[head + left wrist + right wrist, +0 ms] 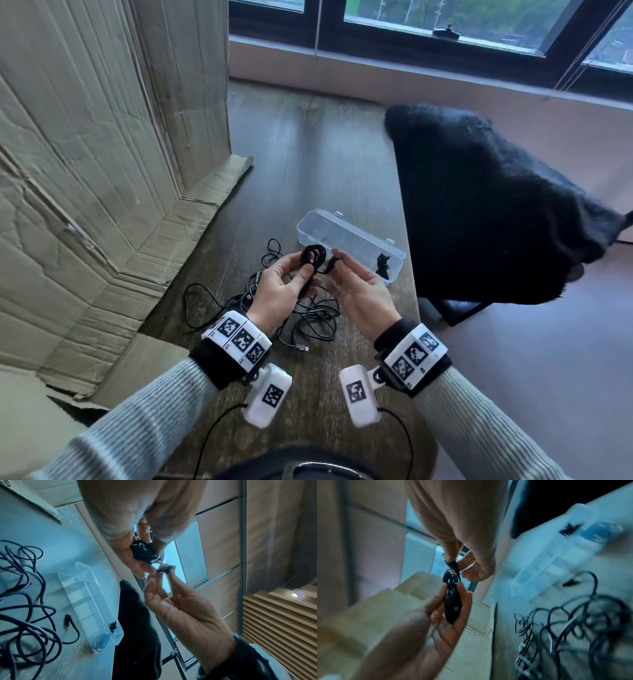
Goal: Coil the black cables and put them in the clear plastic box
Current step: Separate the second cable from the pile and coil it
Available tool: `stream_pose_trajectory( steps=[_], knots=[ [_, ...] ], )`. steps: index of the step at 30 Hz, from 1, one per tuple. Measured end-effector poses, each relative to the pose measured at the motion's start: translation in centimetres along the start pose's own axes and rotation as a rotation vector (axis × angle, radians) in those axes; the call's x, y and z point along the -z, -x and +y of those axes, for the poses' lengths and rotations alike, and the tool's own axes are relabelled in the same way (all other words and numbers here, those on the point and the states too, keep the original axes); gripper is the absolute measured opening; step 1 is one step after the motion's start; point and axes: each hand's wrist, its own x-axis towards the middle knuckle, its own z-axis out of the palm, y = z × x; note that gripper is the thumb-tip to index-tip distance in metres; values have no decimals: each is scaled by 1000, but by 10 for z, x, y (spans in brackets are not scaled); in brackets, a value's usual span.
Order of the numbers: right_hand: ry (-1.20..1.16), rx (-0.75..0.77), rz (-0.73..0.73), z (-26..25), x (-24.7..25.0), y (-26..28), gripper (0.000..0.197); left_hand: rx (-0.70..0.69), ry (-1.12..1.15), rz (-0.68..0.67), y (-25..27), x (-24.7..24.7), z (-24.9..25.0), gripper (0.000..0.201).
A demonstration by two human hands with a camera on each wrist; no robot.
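My left hand (295, 271) holds a small coil of black cable (313, 257) upright between thumb and fingers, above the table. The right hand (342, 270) pinches that cable's loose end (331, 266) just right of the coil. In the left wrist view the coil (142, 551) sits in the left hand, with the pinched end (166, 569) below it. The clear plastic box (329, 228) lies open behind the hands. One small black cable bundle (383, 267) lies at its right end. Several loose black cables (308, 317) lie tangled under the hands.
A big flattened cardboard box (85, 171) stands along the left of the wooden table (308, 154). A black fuzzy cloth (479, 205) hangs over a chair just past the table's right edge. Windows run along the far wall.
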Motion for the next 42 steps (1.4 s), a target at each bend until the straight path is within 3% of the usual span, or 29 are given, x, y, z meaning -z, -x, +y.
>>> stream_pose_trajectory(
  steps=[4,6,11,16,19,23,28,30,34,37,40,42],
  knots=[
    [648,290,36,16,-1,1,25,4,-97,36,0,2,-9,23],
    [917,365,105,18,-1,-1,23,-9,-125,53,3,4,-13,24],
    [1120,424,161,17,-6,1,17,-55,-156,13,5,13,-10,29],
    [1188,405,139,21,-9,5,12,107,-17,69,7,17,-6,6],
    [1221,408,89,27,-9,8,8,89,-56,100,7,18,-7,14],
    [1146,422,80,35,-6,10,9,53,-102,93,2,21,-6,11],
    [866,202,182,39,0,2,22,0,-107,55,2,20,-8,6],
    [801,137,180,39,1,2,17,-19,-99,-7,3,19,-5,10],
    [1010,195,162,36,6,0,15,-27,-97,-74,1,20,-6,10],
    [1151,125,172,31,7,-7,20,-90,-272,-58,-2,23,-18,18],
    [1053,34,133,23,7,-9,27,-74,-292,-105,0,23,-22,19],
    [898,21,111,20,7,-6,21,-57,-237,-122,0,23,-17,20]
  ],
)
